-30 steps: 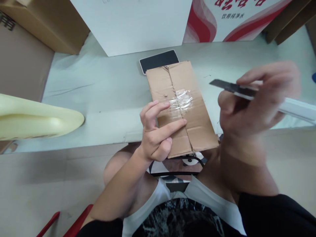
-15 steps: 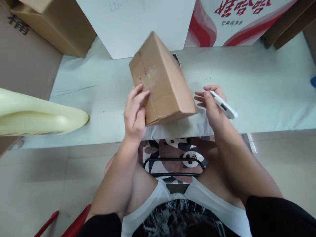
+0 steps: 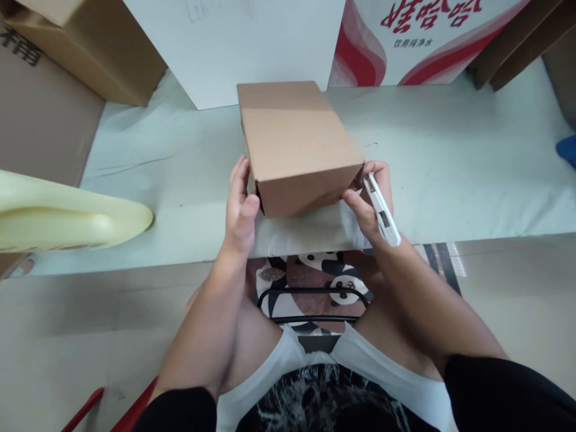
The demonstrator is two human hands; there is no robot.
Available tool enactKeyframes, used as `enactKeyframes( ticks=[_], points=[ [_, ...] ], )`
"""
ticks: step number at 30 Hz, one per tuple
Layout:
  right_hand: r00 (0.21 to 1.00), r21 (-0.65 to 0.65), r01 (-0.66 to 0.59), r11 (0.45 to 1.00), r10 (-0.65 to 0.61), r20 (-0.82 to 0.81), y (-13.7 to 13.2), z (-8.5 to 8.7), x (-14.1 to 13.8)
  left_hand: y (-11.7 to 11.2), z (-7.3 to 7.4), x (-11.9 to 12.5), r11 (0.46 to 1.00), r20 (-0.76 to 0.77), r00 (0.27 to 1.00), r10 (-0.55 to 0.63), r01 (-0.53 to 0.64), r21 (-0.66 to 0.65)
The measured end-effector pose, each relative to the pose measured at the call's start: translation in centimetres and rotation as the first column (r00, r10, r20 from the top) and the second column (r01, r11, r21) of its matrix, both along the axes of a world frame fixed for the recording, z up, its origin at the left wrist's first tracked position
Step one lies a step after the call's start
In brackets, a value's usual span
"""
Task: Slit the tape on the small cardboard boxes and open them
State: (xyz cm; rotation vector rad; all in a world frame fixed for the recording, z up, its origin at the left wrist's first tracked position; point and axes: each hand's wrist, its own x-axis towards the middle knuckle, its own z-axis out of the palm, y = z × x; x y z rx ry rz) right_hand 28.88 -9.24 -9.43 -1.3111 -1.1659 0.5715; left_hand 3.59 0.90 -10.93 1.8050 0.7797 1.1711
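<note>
A brown cardboard box (image 3: pixel 292 132) sits on the cloth-covered table in front of me, a plain face upward and its narrow end toward me. At its near left corner is my left hand (image 3: pixel 240 210), fingers stretched along the side and thumb apart; whether it presses on the cardboard I cannot tell. My right hand (image 3: pixel 375 204) is closed around a white utility knife (image 3: pixel 382 211), which slants down along the palm. Its thumb and fingertips meet the box's near right corner. No blade shows.
A pale yellow rounded object (image 3: pixel 76 213) lies at the left. Behind the box stand a white panel (image 3: pixel 234 48) and a red-and-white carton (image 3: pixel 405 54). Brown cartons (image 3: pixel 108 54) fill the back left. A blue object (image 3: pixel 567 149) is at the right edge.
The box was tilted with a taped face showing; it has turned over to a plain face and come down on the table. My right hand moved left to its corner with the knife.
</note>
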Motion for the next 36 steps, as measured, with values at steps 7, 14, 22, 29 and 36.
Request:
enactKeyframes(
  ticks=[7,14,22,29,36],
  points=[
    [1.000,-0.058,0.027,0.998,-0.027,0.009,0.0,-0.4,0.2,-0.3,0.2,0.3,0.998,-0.021,0.997,-0.070,0.070,-0.006],
    [1.000,-0.048,-0.001,0.999,0.000,-0.020,0.1,-0.7,0.1,0.3,-0.1,-0.2,0.993,0.096,0.993,-0.063,0.073,-0.097],
    [1.000,-0.078,-0.013,0.997,0.011,-0.026,0.2,-1.0,0.0,0.3,0.3,-0.4,1.000,0.011,1.000,-0.006,0.006,0.017],
    [0.995,-0.079,-0.088,0.993,0.083,-0.062,0.5,-0.8,-0.1,1.1,0.4,-1.4,0.994,0.049,0.996,-0.081,0.084,-0.075],
    [0.992,-0.073,-0.102,0.992,0.096,-0.078,0.7,-1.1,0.3,1.4,-0.7,-1.2,0.998,0.100,0.995,-0.022,0.028,-0.060]
  ],
)
